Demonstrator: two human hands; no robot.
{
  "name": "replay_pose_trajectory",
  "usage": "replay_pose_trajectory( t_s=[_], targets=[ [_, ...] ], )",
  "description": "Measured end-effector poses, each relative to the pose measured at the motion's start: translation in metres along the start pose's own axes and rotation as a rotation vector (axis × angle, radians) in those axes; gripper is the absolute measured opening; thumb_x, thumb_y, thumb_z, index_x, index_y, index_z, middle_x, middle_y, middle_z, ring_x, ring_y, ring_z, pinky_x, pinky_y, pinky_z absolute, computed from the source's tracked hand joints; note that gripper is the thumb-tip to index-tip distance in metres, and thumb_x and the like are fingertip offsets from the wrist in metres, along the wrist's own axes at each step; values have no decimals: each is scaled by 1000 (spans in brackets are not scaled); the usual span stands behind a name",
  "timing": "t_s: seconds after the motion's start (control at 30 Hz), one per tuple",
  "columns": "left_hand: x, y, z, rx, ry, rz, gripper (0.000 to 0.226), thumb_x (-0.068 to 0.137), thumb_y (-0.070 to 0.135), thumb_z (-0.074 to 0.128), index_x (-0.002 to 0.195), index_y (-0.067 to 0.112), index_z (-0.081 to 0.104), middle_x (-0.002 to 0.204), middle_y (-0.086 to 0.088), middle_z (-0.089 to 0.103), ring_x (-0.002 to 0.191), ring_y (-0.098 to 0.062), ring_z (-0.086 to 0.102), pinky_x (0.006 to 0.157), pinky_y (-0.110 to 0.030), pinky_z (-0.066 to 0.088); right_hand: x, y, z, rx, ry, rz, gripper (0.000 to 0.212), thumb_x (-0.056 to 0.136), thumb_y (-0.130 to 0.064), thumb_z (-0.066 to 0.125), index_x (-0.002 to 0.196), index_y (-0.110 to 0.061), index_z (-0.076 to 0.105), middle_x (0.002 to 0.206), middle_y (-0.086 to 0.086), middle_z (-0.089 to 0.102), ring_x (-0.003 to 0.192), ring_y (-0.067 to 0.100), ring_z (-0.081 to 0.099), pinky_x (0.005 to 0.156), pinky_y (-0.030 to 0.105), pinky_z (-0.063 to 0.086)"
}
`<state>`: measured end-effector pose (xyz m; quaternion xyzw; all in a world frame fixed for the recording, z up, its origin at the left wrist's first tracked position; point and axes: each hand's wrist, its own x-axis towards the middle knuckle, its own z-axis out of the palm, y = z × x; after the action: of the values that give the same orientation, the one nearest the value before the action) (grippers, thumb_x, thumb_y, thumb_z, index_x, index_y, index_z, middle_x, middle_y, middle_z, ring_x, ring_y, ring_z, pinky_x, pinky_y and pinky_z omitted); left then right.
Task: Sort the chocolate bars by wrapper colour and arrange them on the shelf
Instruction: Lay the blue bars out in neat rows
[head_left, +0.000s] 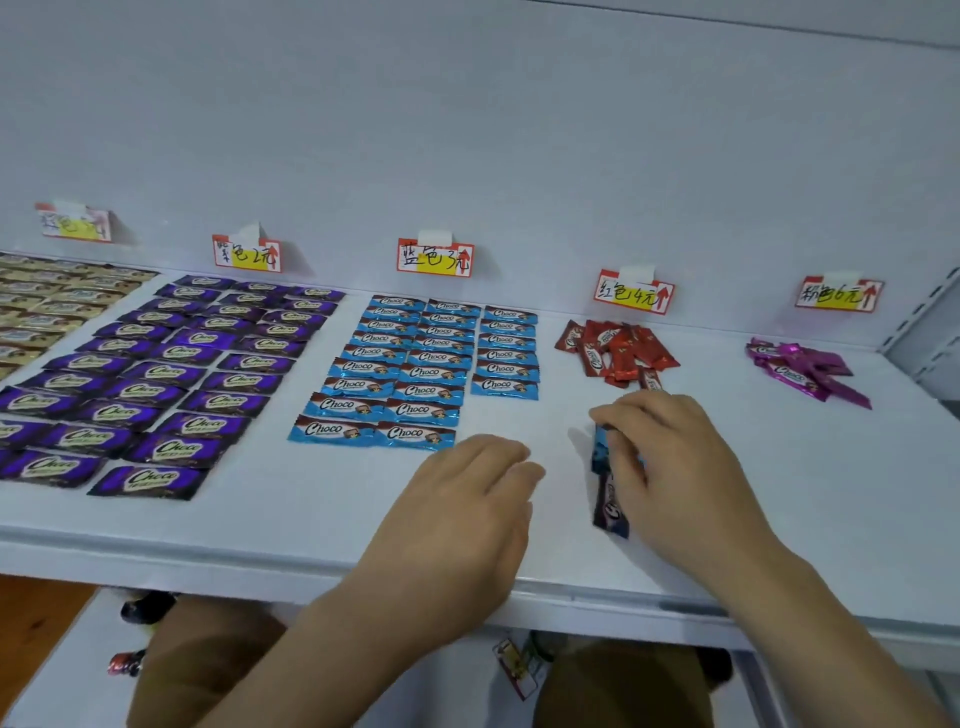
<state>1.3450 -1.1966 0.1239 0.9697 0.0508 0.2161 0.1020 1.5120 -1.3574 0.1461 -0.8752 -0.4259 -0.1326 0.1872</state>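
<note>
Blue bars (609, 480) in right hand's (675, 462) gripping fingers (623, 447) run front-to-back; left hand (467, 499) relaxed, open.

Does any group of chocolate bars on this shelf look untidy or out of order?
Yes. The red-wrapped bars and the magenta-wrapped bars lie in loose, overlapping heaps, while the purple-wrapped bars and blue-wrapped bars form neat rows. The blue third column is shorter.
</note>
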Motion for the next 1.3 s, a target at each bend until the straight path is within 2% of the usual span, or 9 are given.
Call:
replay_pose_trajectory(
  t_s=[0.2, 0.4, 0.47, 0.67, 0.73, 0.87, 1.03, 1.13, 1.3],
  targets=[
    [35, 43, 20, -14, -190, 154, 56, 105, 50, 32, 147, 21, 54, 155, -1, 50, 143, -23, 42, 117, -43, 40, 1, 57, 1, 99, -118, 127, 37, 95, -49, 63, 124, -29, 74, 110, -14, 61, 107, 11, 54, 89, 32, 51],
    [19, 31, 18, -38, -66, 109, 37, 100, 42, 48, 121, 24, 73, 129, 0, 68, 118, -19, 62, 94, -37, 58, 0, 61, 4, 223, -66, 130, 8, 92, -35, 73, 98, -39, 75, 95, -21, 62, 96, 5, 56, 78, 29, 49],
    [15, 22, 14, -38, -40, 62, 33, 96, 42, 55, 117, 24, 74, 123, 3, 70, 114, -16, 63, 91, -34, 59, 0, 62, 5, 336, -43, 164, 14, 94, -25, 72, 93, -38, 75, 92, -22, 68, 88, 7, 59, 74, 27, 49],
    [11, 5, 3, 20, -10, -14, 31, 86, 20, 67, 115, 20, 77, 116, 3, 73, 103, -15, 66, 85, -30, 60, 21, 34, 4, 451, 12, 78, 23, 98, -14, 68, 111, -30, 79, 102, -28, 69, 92, -8, 59, 76, 7, 41],
    [8, 2, 2, 71, 17, -23, 38, 77, 8, 81, 114, 17, 78, 114, 0, 74, 99, -18, 68, 82, -32, 61, 34, 20, 7, 374, -29, -18, 22, 100, -16, 66, 113, -30, 77, 102, -34, 63, 96, -7, 57, 80, 12, 42],
    [4, 3, -2, 96, 40, -95, 49, 66, 4, 92, 111, 16, 78, 112, -3, 73, 97, -23, 68, 76, -35, 63, 47, 17, 29, 214, -114, -105, 20, 101, -20, 63, 113, -29, 77, 106, -17, 69, 101, 4, 51, 89, 31, 50],
    [1, 10, 1, 86, 107, -81, 33, 73, 9, 89, 105, 13, 80, 105, -4, 74, 92, -22, 68, 75, -38, 63, 38, 23, 32, 213, 14, -27, 21, 100, -18, 62, 114, -24, 75, 114, -13, 62, 109, 5, 50, 89, 12, 41],
    [0, 10, -1, 75, 105, -97, 26, 73, 13, 90, 97, 15, 80, 100, -3, 73, 88, -20, 67, 71, -35, 62, 33, 18, 29, 220, 34, -119, 22, 100, -25, 59, 109, -22, 79, 104, -15, 61, 102, 8, 51, 82, 25, 49],
    [-4, 6, 1, 170, 124, -43, 22, 96, 28, 63, 103, 20, 82, 103, 1, 75, 94, -19, 66, 77, -38, 60, 30, 4, 28, 158, -133, -212, 49, 102, -46, 36, 118, -26, 78, 103, -17, 58, 97, 10, 47, 80, 32, 47]
  ],
)
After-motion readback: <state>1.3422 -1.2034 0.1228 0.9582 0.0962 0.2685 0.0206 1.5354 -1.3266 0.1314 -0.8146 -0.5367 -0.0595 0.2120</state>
